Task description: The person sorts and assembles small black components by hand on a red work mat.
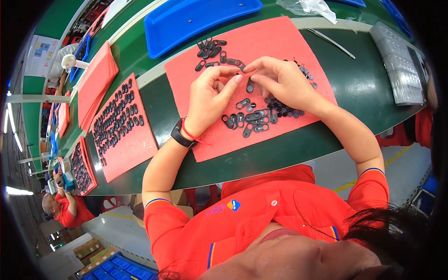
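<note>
Over the pink foam mat point(205, 144) my hands nearly meet. My left hand point(210, 93) pinches a small dark piece between thumb and index fingertips. My right hand point(287, 84) is closed in a pinch, with a black oval part point(250, 86) at its thumb tip; the fingers partly hide that part. Loose black oval parts with a ring-shaped end point(247, 130) lie below the hands. More of these black parts point(205, 52) are heaped beyond my left hand. Small dark discs point(282, 108) are scattered beneath and beside my right hand.
A blue tray point(163, 42) stands beyond the mat. Rows of black parts fill another pink sheet point(112, 165) at left, near stacked pink sheets point(100, 77). At right are white tweezers point(331, 43) and clear plastic trays point(396, 65). A co-worker point(70, 210) sits far left.
</note>
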A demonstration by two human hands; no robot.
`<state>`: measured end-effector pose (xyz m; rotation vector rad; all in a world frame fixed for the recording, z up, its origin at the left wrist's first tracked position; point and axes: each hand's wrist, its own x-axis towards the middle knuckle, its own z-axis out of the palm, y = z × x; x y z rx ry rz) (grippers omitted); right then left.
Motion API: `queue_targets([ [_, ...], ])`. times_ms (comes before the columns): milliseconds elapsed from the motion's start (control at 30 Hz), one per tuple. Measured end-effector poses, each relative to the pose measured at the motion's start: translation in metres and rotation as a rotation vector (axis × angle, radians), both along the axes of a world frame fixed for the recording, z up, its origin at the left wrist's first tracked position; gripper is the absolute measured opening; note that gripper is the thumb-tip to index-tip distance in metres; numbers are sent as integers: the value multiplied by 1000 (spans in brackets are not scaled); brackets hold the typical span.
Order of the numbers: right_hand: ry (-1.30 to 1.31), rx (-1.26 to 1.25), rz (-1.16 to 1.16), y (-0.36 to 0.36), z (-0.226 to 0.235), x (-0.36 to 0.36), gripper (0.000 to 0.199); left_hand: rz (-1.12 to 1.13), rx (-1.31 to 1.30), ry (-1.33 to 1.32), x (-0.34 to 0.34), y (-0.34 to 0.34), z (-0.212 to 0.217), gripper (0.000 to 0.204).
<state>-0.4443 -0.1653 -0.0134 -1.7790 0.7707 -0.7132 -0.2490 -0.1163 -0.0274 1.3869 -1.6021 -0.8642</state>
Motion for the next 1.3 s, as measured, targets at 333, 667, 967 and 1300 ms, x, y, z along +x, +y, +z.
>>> queue_targets([
  [333,-30,-166,-58,5,1,3,15,-104,274,413,-8,7,17,32],
  [667,83,-163,-86,10,4,3,16,-34,281,515,-11,7,13,25],
  [967,19,-140,-140,5,3,1,12,26,303,597,-8,6,7,19],
  [1300,-19,-139,-77,9,3,2,14,0,205,534,-9,4,10,25],
])
